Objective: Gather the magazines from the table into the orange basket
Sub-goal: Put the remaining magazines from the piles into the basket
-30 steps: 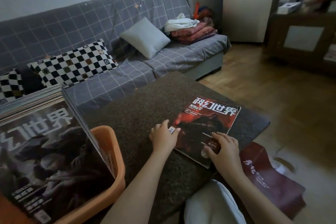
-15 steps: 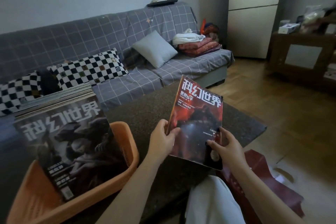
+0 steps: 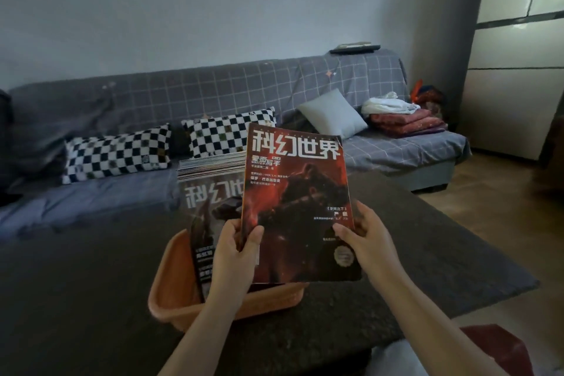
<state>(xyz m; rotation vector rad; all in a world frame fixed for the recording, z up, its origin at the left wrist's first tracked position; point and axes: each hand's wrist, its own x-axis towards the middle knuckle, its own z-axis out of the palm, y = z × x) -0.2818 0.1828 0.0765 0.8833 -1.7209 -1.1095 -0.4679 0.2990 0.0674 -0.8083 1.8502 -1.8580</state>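
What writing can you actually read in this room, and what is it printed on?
"科幻世界": big white title on the red magazine, which both hands hold upright above the orange basket.
"科幻": start of the same title, rest hidden, on the dark magazine standing in the basket.
Smaller cover lines and round seal: too small or blurred.

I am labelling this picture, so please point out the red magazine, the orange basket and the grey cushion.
red magazine [image 3: 297,207], head view, middle of the front cover.
orange basket [image 3: 171,299], head view, outer wall at its near left corner.
grey cushion [image 3: 334,114], head view, centre of its face, on the sofa.
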